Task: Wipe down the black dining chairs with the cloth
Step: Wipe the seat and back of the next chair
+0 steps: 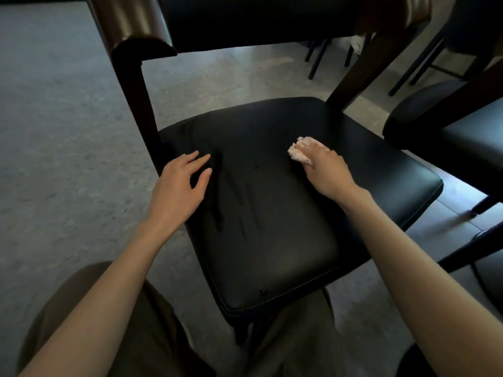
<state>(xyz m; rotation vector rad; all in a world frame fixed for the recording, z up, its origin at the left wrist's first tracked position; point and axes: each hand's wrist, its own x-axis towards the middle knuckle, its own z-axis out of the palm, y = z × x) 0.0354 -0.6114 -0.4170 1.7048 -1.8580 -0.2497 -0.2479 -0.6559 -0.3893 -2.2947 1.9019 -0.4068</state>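
From the head view, a black dining chair [272, 213] stands close in front of the person, its padded seat filling the middle of the frame. On the right rear part of the seat lies a small pale cloth [299, 152], bunched up and touching the upholstery. The right hand [326, 172] grips it from above, its fingers [317, 148] curled over the wad and pressed close together. The left hand [179, 186] rests near the seat's left edge, beside the rear post, with its fingers [200, 159] straight and slightly spread and the thumb held apart; it holds nothing. Darker streaks [231, 202] run across the seat between the two hands.

The chair stands on a grey, speckled floor [54, 118]. Its dark backrest [245, 20] rises at the top of the frame. A second black chair [449, 142] stands just beside it on the right, and thin black legs [315, 61] of more furniture show beyond, under the backrest.

The backrest and the second chair are cut off by the frame edges. Olive trousers [122, 322] hide the seat's front legs. The fingertips of the right hand are lost in the cloth, and the room is dim.
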